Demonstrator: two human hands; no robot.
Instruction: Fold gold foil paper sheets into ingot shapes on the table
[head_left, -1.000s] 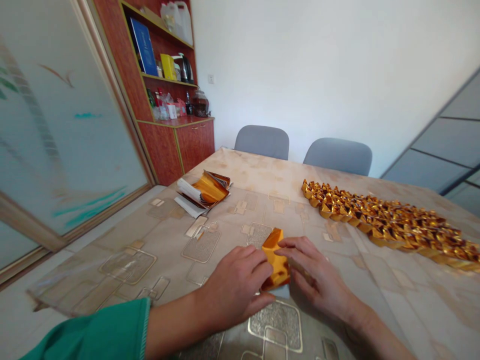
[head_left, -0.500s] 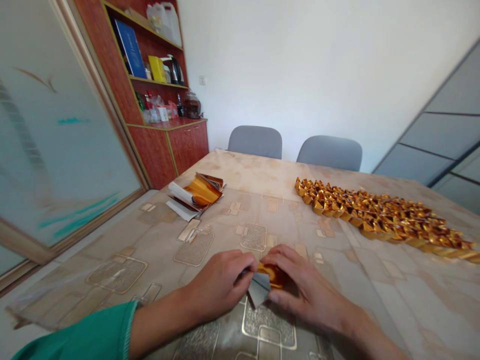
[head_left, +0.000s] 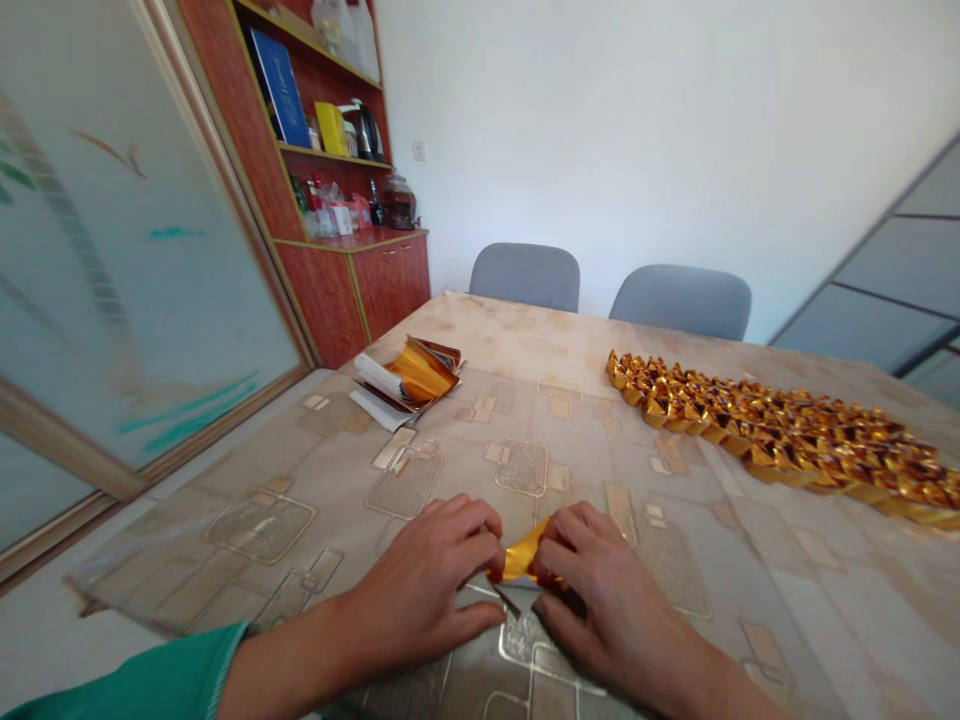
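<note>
Between my two hands, just above the near part of the table, is a sheet of gold foil paper (head_left: 523, 556), partly folded, its shiny gold side showing. My left hand (head_left: 442, 570) has its fingers curled over the paper's left end, with the thumb stretched out below. My right hand (head_left: 589, 575) grips the right end between bent fingers and thumb, hiding much of it. A stack of gold foil sheets (head_left: 426, 375) with white backs lies curled at the far left of the table. Rows of folded gold foil pieces (head_left: 772, 430) stand packed together on the right.
A patterned cloth covers the table (head_left: 480, 440). Two grey chairs (head_left: 525, 275) stand at its far side against the white wall. A red-brown cabinet (head_left: 315, 280) with shelves of bottles and boxes is at back left, beside a frosted glass door (head_left: 150, 250).
The foil paper has turned from showing its pale back to showing its gold side. My left thumb has spread away from the fingers. The whole view has shifted slightly left.
</note>
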